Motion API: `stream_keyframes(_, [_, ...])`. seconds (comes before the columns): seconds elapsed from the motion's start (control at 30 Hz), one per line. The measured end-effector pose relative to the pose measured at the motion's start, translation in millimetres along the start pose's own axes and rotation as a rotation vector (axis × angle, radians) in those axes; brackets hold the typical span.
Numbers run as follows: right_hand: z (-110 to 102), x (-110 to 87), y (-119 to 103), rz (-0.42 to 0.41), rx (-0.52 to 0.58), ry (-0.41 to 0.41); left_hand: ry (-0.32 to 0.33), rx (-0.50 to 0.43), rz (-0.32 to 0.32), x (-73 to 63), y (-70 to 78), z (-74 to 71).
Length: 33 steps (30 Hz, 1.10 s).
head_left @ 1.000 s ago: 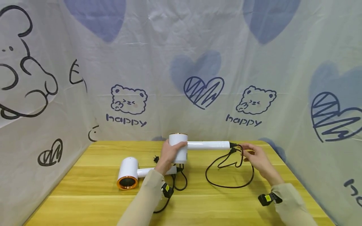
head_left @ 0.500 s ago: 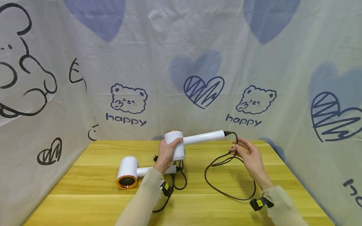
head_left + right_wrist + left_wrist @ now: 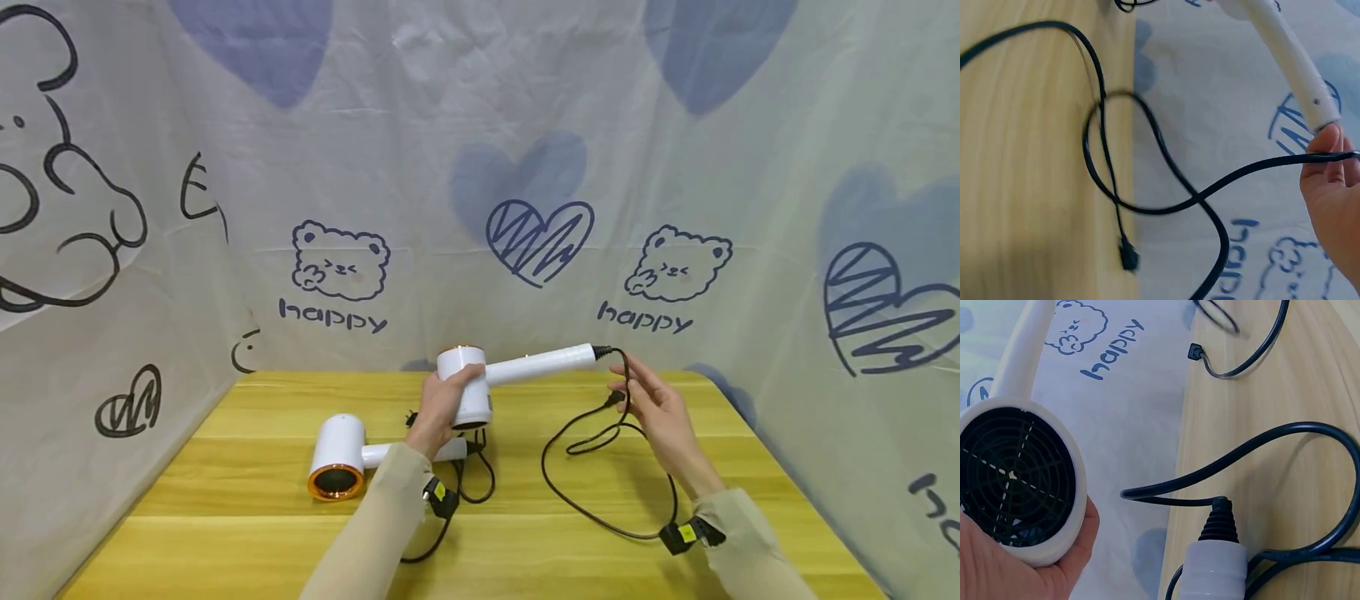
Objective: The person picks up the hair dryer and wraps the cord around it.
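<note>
A white hair dryer point(image 3: 542, 364) with a copper rim is held up off the table by its barrel in my left hand point(image 3: 441, 404). Its handle points right and tilts slightly upward. The left wrist view shows its black round grille point(image 3: 1013, 478) and my fingers point(image 3: 1079, 540) wrapped behind it. From the handle end a black cord point(image 3: 627, 379) drops past my right hand point(image 3: 663, 421). In the right wrist view the cord runs across the loosely bent fingers point(image 3: 1329, 172). The plug point(image 3: 615, 398) hangs just below those fingertips. A second white hair dryer point(image 3: 341, 450) lies on the table left of my hands.
The wooden table point(image 3: 225, 533) has curtains with drawings point(image 3: 525, 125) behind it and at both sides. The second dryer's cord point(image 3: 491, 483) loops near my left wrist, its plug point(image 3: 411, 419) behind the forearm. Slack cord point(image 3: 555, 479) curves low below the right hand.
The held dryer has risen, its handle end tilting upward and shifting slightly left. My right hand has moved left along with the cord. The second dryer has stayed in place.
</note>
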State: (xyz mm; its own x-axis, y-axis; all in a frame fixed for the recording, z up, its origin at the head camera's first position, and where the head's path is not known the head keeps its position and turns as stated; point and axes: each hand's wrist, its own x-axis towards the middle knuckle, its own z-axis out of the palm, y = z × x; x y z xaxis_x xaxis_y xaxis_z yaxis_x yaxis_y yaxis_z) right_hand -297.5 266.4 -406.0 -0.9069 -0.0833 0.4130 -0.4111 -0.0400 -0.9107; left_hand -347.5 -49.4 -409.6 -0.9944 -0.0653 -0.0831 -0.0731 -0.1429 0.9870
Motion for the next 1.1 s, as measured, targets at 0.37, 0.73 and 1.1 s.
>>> stream_keyframes(0.37, [5, 10.2, -8, -0.123, -0.311, 0.118, -0.04, 0.077, -0.003, -5.1, 3.0, 1.2])
stream_keyframes(0.73, [7, 13.6, -10, -0.221, -0.608, 0.085, -0.145, 0.158, 0.018, -8.0, 0.0, 4.0])
stream_keyframes(1.1, [6, 10.3, -5, -0.178, -0.838, -0.163, -0.175, 0.156, -0.047, -5.0, -1.5, -1.4])
